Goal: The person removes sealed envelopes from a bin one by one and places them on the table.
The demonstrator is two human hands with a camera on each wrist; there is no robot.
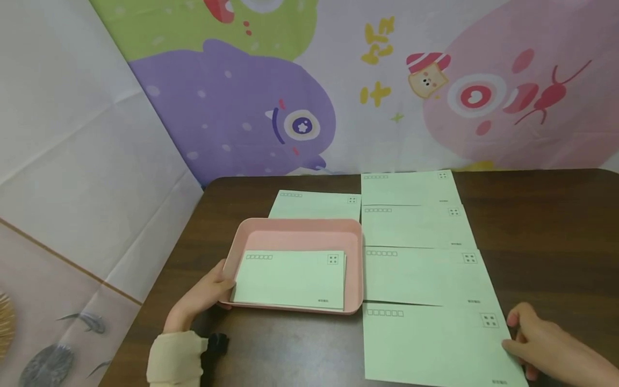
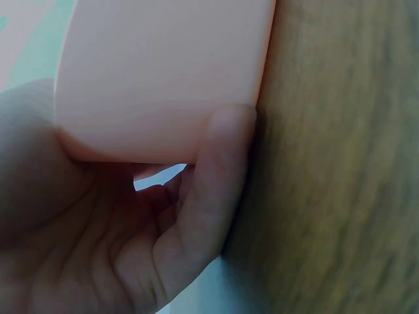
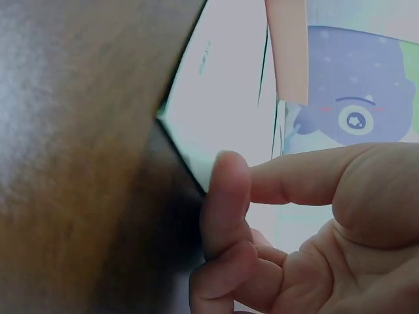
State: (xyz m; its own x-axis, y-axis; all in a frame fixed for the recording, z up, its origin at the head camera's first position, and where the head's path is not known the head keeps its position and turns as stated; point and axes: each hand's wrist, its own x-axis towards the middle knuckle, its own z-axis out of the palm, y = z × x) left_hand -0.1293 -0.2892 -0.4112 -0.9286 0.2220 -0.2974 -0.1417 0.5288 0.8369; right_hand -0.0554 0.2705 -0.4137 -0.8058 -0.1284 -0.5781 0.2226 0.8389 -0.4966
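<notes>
My left hand (image 1: 209, 290) grips the left side of a pink tray (image 1: 355, 269). In the left wrist view its fingers (image 2: 222, 150) curl under the tray's wall (image 2: 163, 78). Inside the tray lies a small stack of pale green envelopes (image 1: 290, 279). At the lower right, my right hand (image 1: 537, 336) pinches the right edge of the nearest envelope (image 1: 435, 344) in a column on the table. The right wrist view has this envelope's corner (image 3: 196, 118) beside the thumb and forefinger (image 3: 226, 190).
Several more envelopes (image 1: 416, 226) run up the column to the table's back edge, slightly overlapping. Another envelope (image 1: 314, 204) lies partly hidden behind the tray. The dark wooden table (image 1: 541, 236) meets a cartoon-printed cloth (image 1: 232, 118) at the back.
</notes>
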